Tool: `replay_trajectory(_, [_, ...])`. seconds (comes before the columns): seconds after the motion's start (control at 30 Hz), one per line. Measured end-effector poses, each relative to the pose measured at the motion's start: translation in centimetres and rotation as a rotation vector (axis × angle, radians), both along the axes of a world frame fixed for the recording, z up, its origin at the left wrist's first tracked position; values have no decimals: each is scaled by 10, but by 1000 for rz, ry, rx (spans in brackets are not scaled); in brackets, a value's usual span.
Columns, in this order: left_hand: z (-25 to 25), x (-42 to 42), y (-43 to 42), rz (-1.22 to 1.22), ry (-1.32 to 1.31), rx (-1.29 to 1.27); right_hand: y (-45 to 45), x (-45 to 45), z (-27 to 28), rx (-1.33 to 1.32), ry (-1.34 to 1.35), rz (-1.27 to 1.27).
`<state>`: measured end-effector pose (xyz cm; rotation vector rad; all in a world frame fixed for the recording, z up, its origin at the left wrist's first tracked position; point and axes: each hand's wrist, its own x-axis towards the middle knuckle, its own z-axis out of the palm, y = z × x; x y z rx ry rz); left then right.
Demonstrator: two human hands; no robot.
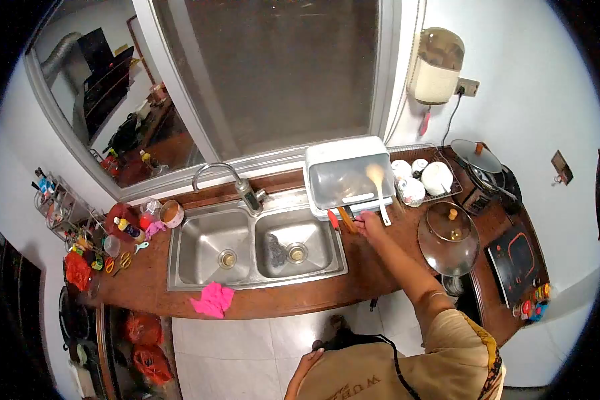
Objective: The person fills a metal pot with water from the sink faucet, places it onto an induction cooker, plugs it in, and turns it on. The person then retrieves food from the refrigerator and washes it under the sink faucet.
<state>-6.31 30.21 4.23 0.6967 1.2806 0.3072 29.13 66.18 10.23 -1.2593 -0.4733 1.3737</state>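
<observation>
My right hand (368, 225) reaches across the counter to the front of a white dish box (317, 160). Its fingers are closed at a thin tool with a yellow-brown handle (346, 220), whose kind I cannot make out. Just left of that tool lies a red-handled utensil (333, 219). Close by on the right, a long white-handled ladle (378, 183) with a tan head leans over the box's translucent front. My left hand (305, 370) lies flat against the shirt at my waist, holding nothing that shows.
A double steel sink (257, 285) with a faucet (247, 193) is left of the box. A pink cloth (213, 300) hangs at the counter edge. Rightward are a wire rack of bowls (437, 177), a glass lid (449, 250) and an induction cooker (511, 263). Scissors (123, 262) lie left.
</observation>
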Motion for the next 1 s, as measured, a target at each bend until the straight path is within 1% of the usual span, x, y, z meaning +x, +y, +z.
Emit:
replay_trajectory(0.03, [1,3,3,18,5,-8,8,0,0,4,-7,13])
replay_trajectory(0.07, [2,6,6,32,7,-16,12,6,1,-89,-41,-44])
replay_trajectory(0.1, [4,8,9,45,10,-20,24,9,-2,-114,-71,-3])
replay_trajectory(0.17, [6,14,12,66,14,-31,31,16,-16,-37,25,-49])
replay_trajectory(0.27, [17,22,19,87,17,-50,44,21,-20,-22,83,-54])
replay_trajectory(0.33, [34,25,26,93,-4,-77,52,28,-30,-40,96,-41])
replay_trajectory(0.37, [28,26,26,98,-3,-76,56,30,-35,-56,109,-35])
replay_trajectory(0.4, [15,27,24,112,32,-54,51,23,-13,-65,144,-74])
replay_trajectory(0.43, [6,28,23,125,67,-32,51,22,-5,-63,145,-70])
replay_trajectory(0.47, [-3,29,19,129,68,-30,51,20,2,1,113,-59])
replay_trajectory(0.53, [-10,28,14,248,-24,19,58,16,7,155,64,-22])
replay_trajectory(0.57, [-14,29,15,252,-25,19,64,18,9,155,63,-18])
replay_trajectory(0.63, [-19,34,11,259,-40,-7,71,24,18,244,-335,56])
replay_trajectory(0.7, [-23,36,10,262,-51,-24,78,25,20,286,-316,26])
replay_trajectory(0.77, [-22,36,9,264,-51,-29,93,23,14,194,-636,-64])
replay_trajectory(0.8, [-22,36,12,267,-46,-23,105,24,12,206,-717,-81])
replay_trajectory(0.83, [-20,36,10,270,-39,-19,110,27,7,207,-720,-78])
replay_trajectory(0.9, [-15,37,13,271,-21,-10,110,22,18,328,-1241,-151])
replay_trajectory(0.93, [-15,37,11,270,-13,0,111,21,19,327,-1242,-148])
replay_trajectory(1.0, [-13,38,10,273,0,10,122,22,7,319,-1324,-247])
